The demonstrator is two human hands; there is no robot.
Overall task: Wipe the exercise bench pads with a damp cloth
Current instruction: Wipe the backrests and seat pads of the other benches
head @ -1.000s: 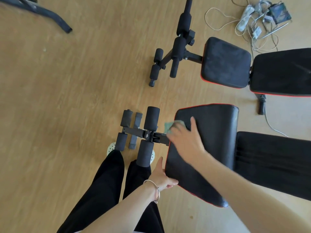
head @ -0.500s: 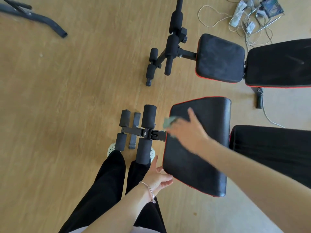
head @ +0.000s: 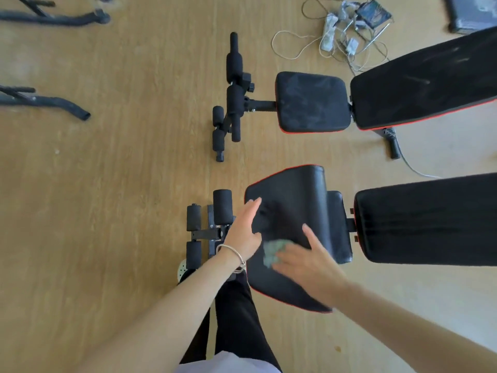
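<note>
While two exercise benches are lying side by side on the wooden floor [head: 107,184], black curved tubes [head: 53,103] are being shown at the far left edge, well apart from everything else. Further right, the foam leg rollers [head: 222,205] of the nearer bench are being seen just beside the seat pad [head: 293,189], and those of the farther bench are standing beyond them. The left hand [head: 246,230], with a thin bracelet [head: 234,258] worn at the wrist, is being laid open and flat against the left edge of the seat pad, fingers spread apart and nothing clamped in them. Just to its right, a small pale green cloth [head: 273,250] is being pressed onto the seat pad under the right hand [head: 304,261]; the fingers are stretched over the cloth rather than curled round it, and the hand is blurred. Black trouser legs [head: 236,319] are being seen below the pad. To the right of the seat, the long back pad [head: 430,219] is being shown apart from it, across a narrow gap. At the top right, a tangle of white cables [head: 338,39] is being left on the floor near the farther bench's seat pad [head: 312,100]
</note>
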